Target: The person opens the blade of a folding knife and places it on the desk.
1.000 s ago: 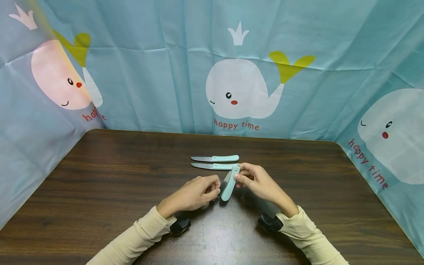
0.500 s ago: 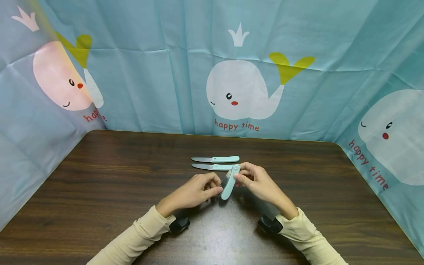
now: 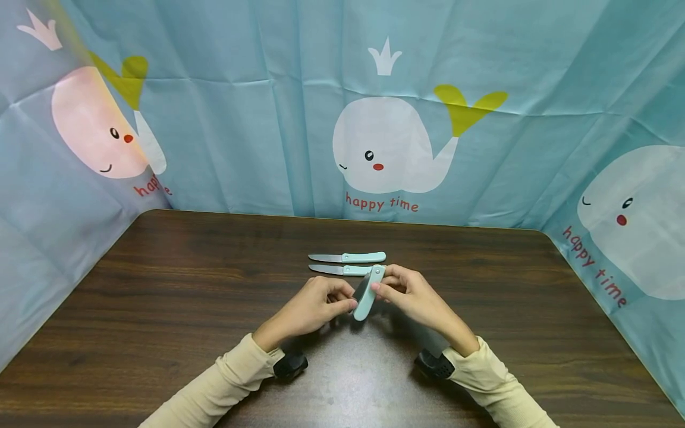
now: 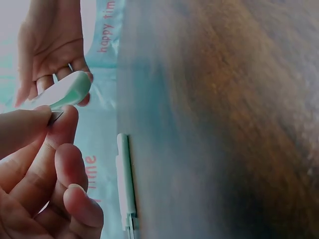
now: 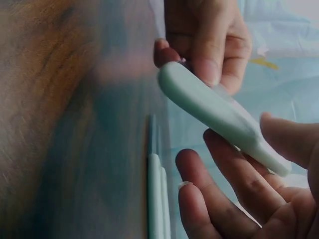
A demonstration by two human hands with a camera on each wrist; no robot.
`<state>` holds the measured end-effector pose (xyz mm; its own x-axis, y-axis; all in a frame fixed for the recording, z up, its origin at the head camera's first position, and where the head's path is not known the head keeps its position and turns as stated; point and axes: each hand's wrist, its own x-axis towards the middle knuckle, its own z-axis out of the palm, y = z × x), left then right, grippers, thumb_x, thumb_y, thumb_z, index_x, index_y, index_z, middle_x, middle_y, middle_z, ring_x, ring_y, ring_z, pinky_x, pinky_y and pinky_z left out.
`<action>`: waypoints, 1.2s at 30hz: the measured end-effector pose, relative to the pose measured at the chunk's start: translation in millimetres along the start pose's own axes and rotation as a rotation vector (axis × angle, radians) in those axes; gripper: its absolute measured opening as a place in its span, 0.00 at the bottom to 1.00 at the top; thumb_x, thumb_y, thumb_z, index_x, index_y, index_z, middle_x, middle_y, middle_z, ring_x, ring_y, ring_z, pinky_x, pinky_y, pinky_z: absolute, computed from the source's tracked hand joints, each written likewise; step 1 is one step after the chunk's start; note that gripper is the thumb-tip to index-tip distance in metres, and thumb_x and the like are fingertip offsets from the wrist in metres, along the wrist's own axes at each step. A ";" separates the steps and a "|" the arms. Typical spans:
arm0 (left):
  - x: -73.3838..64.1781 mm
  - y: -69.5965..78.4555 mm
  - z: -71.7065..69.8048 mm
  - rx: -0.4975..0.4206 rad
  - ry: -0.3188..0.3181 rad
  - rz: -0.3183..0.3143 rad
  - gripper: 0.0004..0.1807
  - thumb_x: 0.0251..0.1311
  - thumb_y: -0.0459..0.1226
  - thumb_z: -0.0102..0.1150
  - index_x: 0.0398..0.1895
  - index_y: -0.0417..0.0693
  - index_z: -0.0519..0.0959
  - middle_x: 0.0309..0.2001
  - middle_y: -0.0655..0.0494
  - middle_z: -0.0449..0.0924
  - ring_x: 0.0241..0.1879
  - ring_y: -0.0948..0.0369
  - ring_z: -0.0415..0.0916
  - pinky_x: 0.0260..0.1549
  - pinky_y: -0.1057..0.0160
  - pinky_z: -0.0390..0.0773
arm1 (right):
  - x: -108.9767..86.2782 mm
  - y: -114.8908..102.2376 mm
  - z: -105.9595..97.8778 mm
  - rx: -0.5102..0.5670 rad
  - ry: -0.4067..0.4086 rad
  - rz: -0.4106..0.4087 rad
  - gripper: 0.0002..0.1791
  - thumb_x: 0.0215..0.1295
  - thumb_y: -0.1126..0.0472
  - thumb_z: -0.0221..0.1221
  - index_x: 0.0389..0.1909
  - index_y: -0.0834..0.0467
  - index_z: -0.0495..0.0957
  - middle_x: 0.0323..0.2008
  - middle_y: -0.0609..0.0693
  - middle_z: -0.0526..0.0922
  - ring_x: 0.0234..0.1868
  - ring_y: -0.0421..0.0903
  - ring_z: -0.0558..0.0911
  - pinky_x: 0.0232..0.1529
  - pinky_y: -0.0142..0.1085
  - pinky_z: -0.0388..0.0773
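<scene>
My right hand grips a folding knife by its pale mint handle, near the pivot, above the table. Its blade is partly folded out from the handle on the left side. My left hand pinches the blade near its tip; in the left wrist view a dark sliver of blade shows between thumb and forefinger. The handle's rounded end points toward the left hand in the right wrist view. Both hands have the other fingers loosely bent.
Behind the hands, two similar knives lie unfolded side by side, blades to the left: a far knife and a nearer knife, whose handle end is partly covered. A blue whale-print curtain surrounds the brown wooden table.
The left thumb and forefinger, earlier beside the knife, now pinch its blade. The blade stands further out from the handle, and the knife has shifted slightly left with the right hand.
</scene>
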<state>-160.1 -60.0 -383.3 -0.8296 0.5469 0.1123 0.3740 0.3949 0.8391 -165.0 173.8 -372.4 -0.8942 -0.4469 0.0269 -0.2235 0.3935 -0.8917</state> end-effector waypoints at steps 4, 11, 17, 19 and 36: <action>-0.7 0.4 0.5 0.003 0.011 0.002 0.05 0.64 0.36 0.63 0.36 0.43 0.84 0.28 0.55 0.86 0.26 0.70 0.76 0.26 0.71 0.74 | 0.3 2.2 2.5 0.009 -0.034 -0.039 0.14 0.73 0.59 0.57 0.50 0.66 0.75 0.42 0.59 0.88 0.42 0.54 0.86 0.44 0.39 0.82; -1.4 0.0 3.2 0.017 -0.013 0.002 0.03 0.64 0.34 0.63 0.34 0.43 0.82 0.26 0.54 0.85 0.22 0.72 0.71 0.24 0.72 0.73 | 0.1 0.0 6.7 -0.021 -0.045 -0.075 0.10 0.73 0.62 0.56 0.46 0.66 0.75 0.37 0.59 0.87 0.32 0.41 0.84 0.40 0.41 0.83; -2.5 1.3 2.0 0.021 -0.029 0.003 0.03 0.64 0.33 0.62 0.33 0.42 0.81 0.26 0.51 0.84 0.20 0.73 0.69 0.21 0.72 0.71 | 0.0 -2.2 5.2 -0.046 -0.053 -0.070 0.08 0.72 0.62 0.57 0.42 0.65 0.77 0.35 0.57 0.87 0.31 0.41 0.83 0.39 0.39 0.83; -2.3 2.7 0.5 0.019 -0.029 -0.003 0.03 0.64 0.33 0.62 0.33 0.43 0.81 0.26 0.50 0.84 0.19 0.72 0.69 0.21 0.72 0.71 | 0.2 -1.8 3.4 -0.044 -0.062 -0.068 0.08 0.71 0.63 0.57 0.42 0.65 0.77 0.35 0.57 0.87 0.32 0.43 0.83 0.39 0.40 0.83; -2.3 3.7 -8.7 0.064 0.004 0.012 0.03 0.62 0.32 0.58 0.31 0.46 0.79 0.22 0.62 0.75 0.19 0.71 0.67 0.22 0.71 0.69 | -1.1 -0.7 -7.4 -0.131 -0.117 -0.035 0.09 0.71 0.60 0.57 0.32 0.60 0.72 0.26 0.54 0.82 0.30 0.48 0.79 0.33 0.33 0.76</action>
<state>-160.4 -66.2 -375.7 -0.8269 0.5485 0.1244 0.4093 0.4353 0.8019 -166.7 180.0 -368.4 -0.8352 -0.5499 -0.0027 -0.3092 0.4736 -0.8247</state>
